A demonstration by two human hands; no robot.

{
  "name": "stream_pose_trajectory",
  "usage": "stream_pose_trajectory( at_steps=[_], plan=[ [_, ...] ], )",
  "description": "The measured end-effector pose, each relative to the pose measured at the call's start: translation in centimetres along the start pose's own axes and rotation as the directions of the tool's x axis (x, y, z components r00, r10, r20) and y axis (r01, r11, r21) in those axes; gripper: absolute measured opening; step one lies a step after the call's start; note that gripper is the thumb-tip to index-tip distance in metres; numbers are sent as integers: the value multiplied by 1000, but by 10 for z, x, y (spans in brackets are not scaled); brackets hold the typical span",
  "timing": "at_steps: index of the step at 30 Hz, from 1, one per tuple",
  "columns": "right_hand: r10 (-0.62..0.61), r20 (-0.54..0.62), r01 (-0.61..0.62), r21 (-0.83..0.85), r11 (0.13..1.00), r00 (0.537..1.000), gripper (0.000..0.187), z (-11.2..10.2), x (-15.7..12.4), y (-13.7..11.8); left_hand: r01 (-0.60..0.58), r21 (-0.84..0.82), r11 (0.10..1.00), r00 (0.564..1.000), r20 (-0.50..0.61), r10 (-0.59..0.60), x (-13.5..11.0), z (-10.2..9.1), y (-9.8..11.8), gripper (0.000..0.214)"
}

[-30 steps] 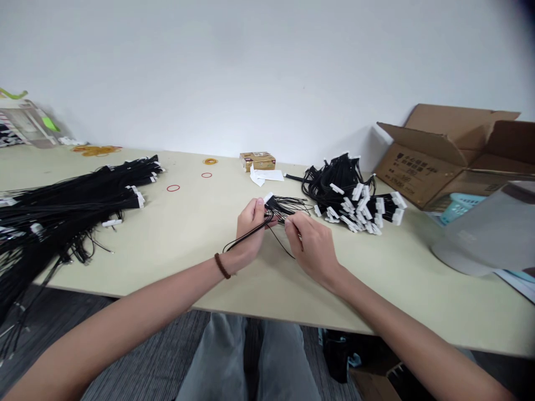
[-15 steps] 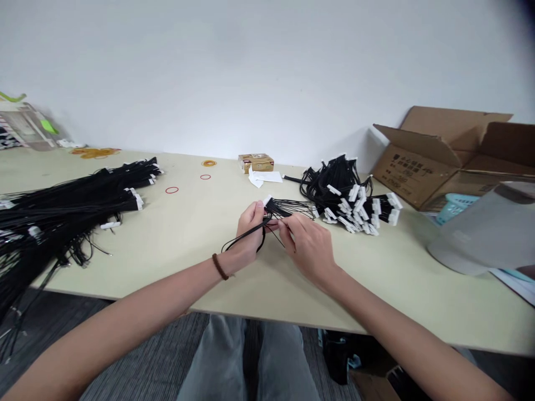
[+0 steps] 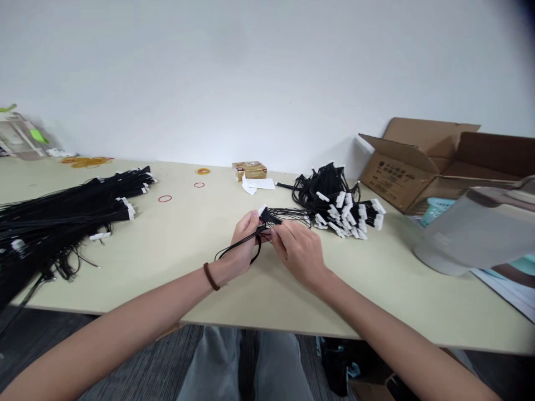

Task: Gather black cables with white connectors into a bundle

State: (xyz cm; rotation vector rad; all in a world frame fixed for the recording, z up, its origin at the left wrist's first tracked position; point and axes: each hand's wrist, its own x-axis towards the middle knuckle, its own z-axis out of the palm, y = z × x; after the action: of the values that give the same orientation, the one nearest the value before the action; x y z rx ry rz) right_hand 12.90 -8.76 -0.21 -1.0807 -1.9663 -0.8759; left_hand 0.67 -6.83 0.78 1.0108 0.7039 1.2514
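A black wire harness (image 3: 288, 213) with a white connector (image 3: 262, 210) at its end is held over the table in front of me. My left hand (image 3: 244, 239) is closed on the harness just behind that connector, and a loop of its wires hangs around the wrist side. On the right, my right hand (image 3: 298, 248) pinches at the wires close to the left fingers; its fingertips are partly hidden. Beyond it lies a heap of coiled black harnesses (image 3: 326, 186) with many white connectors. Long black harnesses (image 3: 75, 206) are piled at the left.
An open cardboard box (image 3: 397, 172) stands at the back right, behind a grey translucent pitcher (image 3: 468, 234). A small gold box (image 3: 249, 170) and white paper (image 3: 261, 184) lie near the wall. Rubber bands (image 3: 165, 199) are scattered on the table (image 3: 179, 267). A clear container (image 3: 20, 136) stands far left.
The view has shifted slightly, so everything on the table sits a little further left and lower. Both hands keep their grip on the harness, with only small finger movement.
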Motion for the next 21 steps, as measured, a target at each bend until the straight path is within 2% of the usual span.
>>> stream_pose_trajectory(
  at_steps=[6,9,11,15,21],
  plan=[
    [-9,-62,4,-86,996,998,14,-2,2,1,-62,75,995,998,1,62,-1,1,-2,27],
    [-11,-109,6,-42,999,994,7,-3,3,3,-54,90,994,998,38,51,-1,0,-4,28],
    [9,-72,-4,57,998,997,9,-3,4,4,-66,88,994,997,54,61,-1,-1,-6,29],
    [51,73,-67,234,970,996,16,1,4,5,-91,107,990,995,47,87,0,-2,-9,31],
    [93,94,-115,260,959,991,17,5,1,2,-103,173,980,995,32,99,-2,-4,-12,32]
  ],
)
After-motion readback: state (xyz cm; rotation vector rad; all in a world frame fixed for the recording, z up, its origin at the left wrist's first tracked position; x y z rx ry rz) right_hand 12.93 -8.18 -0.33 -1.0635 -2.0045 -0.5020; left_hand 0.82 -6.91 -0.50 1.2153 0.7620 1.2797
